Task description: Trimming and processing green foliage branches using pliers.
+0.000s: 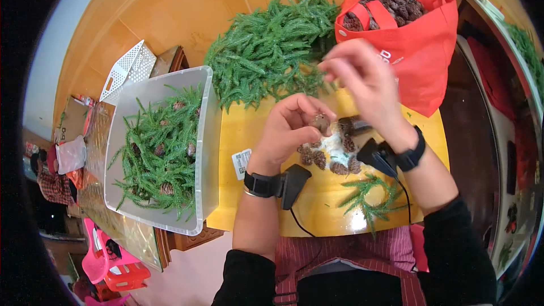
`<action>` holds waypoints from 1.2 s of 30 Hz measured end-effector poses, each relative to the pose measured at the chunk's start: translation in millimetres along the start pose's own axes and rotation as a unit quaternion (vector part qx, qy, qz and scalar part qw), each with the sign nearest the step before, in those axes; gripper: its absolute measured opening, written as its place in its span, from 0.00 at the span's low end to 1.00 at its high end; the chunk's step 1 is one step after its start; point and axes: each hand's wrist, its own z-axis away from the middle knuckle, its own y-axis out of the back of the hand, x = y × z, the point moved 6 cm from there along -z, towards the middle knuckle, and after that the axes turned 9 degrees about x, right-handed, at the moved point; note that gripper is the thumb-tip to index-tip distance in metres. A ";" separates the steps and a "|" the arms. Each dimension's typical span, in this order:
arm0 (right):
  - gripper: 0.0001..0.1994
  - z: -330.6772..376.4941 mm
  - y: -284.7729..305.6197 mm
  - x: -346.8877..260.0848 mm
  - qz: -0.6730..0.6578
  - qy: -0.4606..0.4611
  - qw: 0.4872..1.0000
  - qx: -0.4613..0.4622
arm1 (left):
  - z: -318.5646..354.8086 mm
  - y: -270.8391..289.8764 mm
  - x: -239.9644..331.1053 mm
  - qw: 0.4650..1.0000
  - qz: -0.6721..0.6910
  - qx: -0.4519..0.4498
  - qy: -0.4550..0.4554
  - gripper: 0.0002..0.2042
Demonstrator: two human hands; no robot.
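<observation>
The left hand pinches what looks like a cone between thumb and fingers, its blunt, brownish end turned toward the right hand. That right hand is raised, fingers bent, at the near edge of the greenery; it is blurred, and I cannot tell whether it grips a sprig or nothing. The step in hand seems to be matching cone and green, one hand steadying the cone while the other works at the sprigs. As I judge it, the next move calls for a light, exact pinch, with the cone held steady so that a sprig could meet it cleanly. Just below the hands, loose cones with stiff, overlapping brown scales lie around a pale, crusty-looking white patch. Nearer the body, below the right wrist, a ring of sprigs lies on the smooth, glossy yellow tabletop, its spiky needles fanning outward. Left of the left hand stands a tub of cloudy, clear plastic, filled with bristly green and cones. Beyond the right hand, a soft red bag slumps open, full of dark, rough cones.
</observation>
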 end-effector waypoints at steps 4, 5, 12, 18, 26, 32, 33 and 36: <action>0.01 18.4 25.7 -25.8 -0.125 0.013 0.987 0.102 | -1.1 7.9 -2.3 0.998 -0.002 0.062 -0.032 0.18; 0.01 23.7 26.7 -25.2 -0.154 -0.010 0.983 0.102 | -1.3 8.4 -1.4 0.996 0.004 0.087 -0.029 0.18; 0.07 48.6 5.1 -1.1 -0.246 -0.097 0.964 0.009 | -0.5 8.8 -2.7 0.990 0.033 0.085 -0.111 0.22; 0.07 47.1 2.2 5.2 -0.234 -0.084 0.968 -0.032 | -1.4 6.9 -0.6 0.981 0.040 0.138 -0.129 0.21; 0.08 47.9 2.1 14.6 -0.235 -0.078 0.968 -0.051 | 1.2 1.5 1.0 0.988 0.033 0.103 -0.112 0.23; 0.08 45.8 7.7 20.5 -0.128 -0.016 0.991 -0.024 | -1.0 -1.6 5.3 0.981 0.021 0.088 -0.169 0.19; 0.09 46.0 9.5 23.2 -0.123 -0.027 0.992 -0.017 | -0.7 -2.8 6.4 0.982 0.022 0.088 -0.168 0.19; 0.09 46.4 11.5 27.3 -0.124 -0.038 0.991 -0.003 | -0.5 -4.5 6.0 0.984 0.029 0.109 -0.135 0.15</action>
